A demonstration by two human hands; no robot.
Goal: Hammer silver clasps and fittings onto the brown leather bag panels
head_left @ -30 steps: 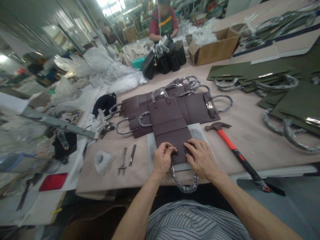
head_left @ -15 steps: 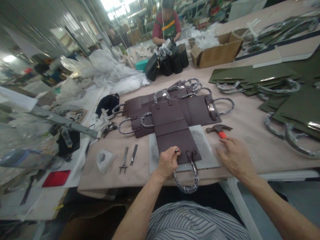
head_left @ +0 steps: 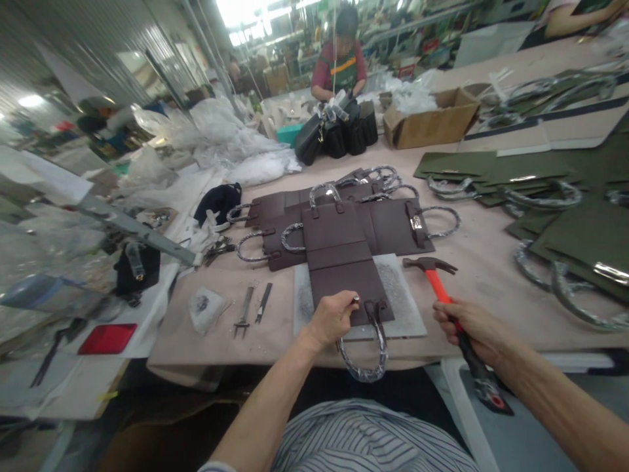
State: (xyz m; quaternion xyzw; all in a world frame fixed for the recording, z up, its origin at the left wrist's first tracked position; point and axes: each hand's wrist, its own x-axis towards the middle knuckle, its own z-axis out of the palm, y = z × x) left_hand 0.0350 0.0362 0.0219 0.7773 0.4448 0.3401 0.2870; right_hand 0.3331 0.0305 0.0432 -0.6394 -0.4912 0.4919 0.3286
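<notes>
My left hand (head_left: 330, 319) is closed around a small metal punch (head_left: 355, 299), whose round end shows above the fist. It rests on a dark brown leather bag panel (head_left: 339, 242), near the base of a plastic-wrapped handle (head_left: 366, 373) that hangs over the table edge. Under the panel lies a pale stone slab (head_left: 405, 308). To the right, my right hand (head_left: 472, 324) grips a claw hammer (head_left: 435, 278) by its orange and black handle, the head pointing away from me. What the punch's lower tip touches is hidden by my fingers.
More brown bag panels (head_left: 398, 223) lie behind. Left are a divider tool (head_left: 243, 311), a slim blade tool (head_left: 264, 303) and a small plastic bag (head_left: 206, 311). Green bag panels (head_left: 565, 229) cover the right side. Beyond stand black bags (head_left: 344, 131), a cardboard box (head_left: 427, 121) and a co-worker (head_left: 339, 62).
My right hand has closed on the hammer's handle and lifted it from the table, drawing it slightly toward me. My left hand stays at the panel with the punch.
</notes>
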